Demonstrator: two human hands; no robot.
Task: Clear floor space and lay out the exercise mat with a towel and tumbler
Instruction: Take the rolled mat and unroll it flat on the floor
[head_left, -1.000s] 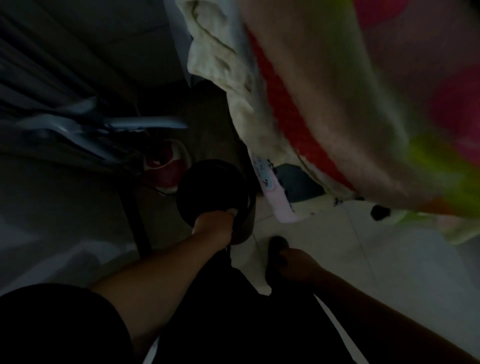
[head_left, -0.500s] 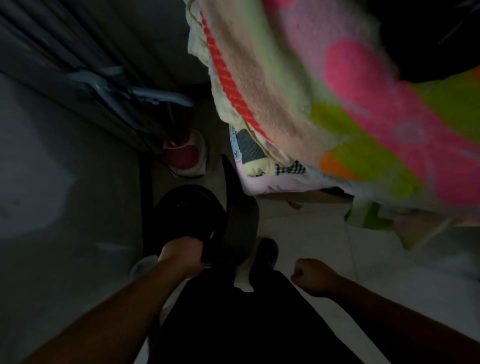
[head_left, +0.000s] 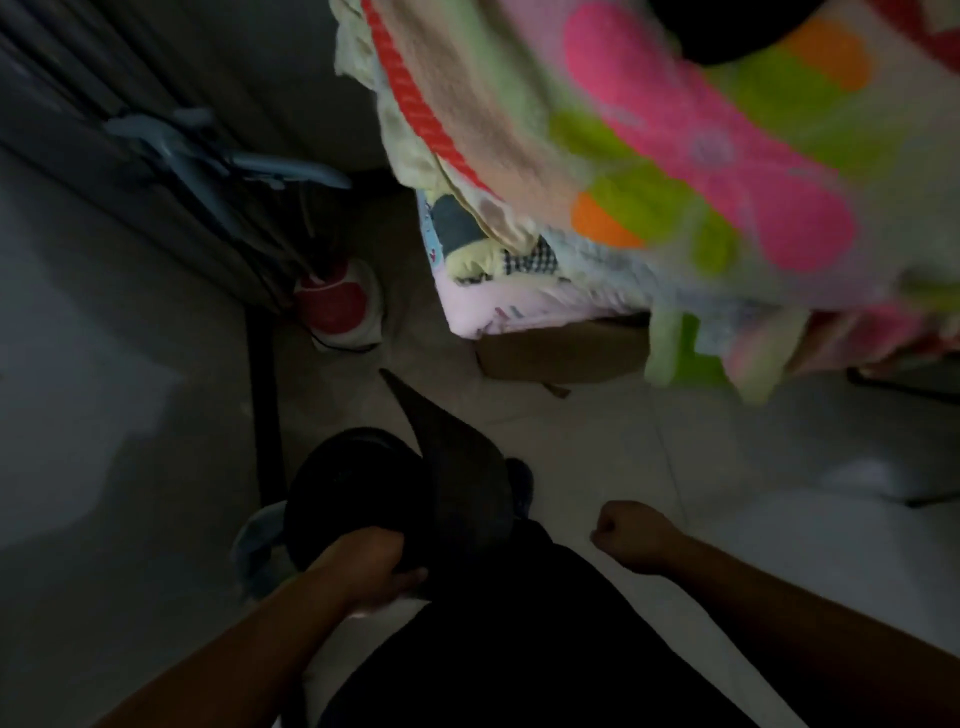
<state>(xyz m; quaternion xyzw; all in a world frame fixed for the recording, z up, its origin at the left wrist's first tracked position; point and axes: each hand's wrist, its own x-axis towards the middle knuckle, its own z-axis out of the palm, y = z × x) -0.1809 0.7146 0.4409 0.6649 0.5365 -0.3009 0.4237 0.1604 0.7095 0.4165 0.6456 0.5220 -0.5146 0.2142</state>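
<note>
A dark rolled exercise mat (head_left: 358, 483) stands on end low in the head view, its loose flap peeling out to a point toward the bed. My left hand (head_left: 371, 566) grips the roll's near edge from below. To the right, over the pale tiled floor (head_left: 623, 457), my right hand (head_left: 631, 535) is curled into a fist and holds nothing. No towel or tumbler is clearly visible; the room is dim.
A bed with a bright flowered blanket (head_left: 701, 156) fills the upper right, a cardboard box (head_left: 561, 353) under its edge. A red and white pot-like object (head_left: 340, 312) sits on the floor by a dark wall. A blue hanger (head_left: 218, 156) hangs at left.
The mat's flap has come loose and unrolled outward. My right hand has drawn away from the mat to the right and closed into a fist. The view tilted toward the bed.
</note>
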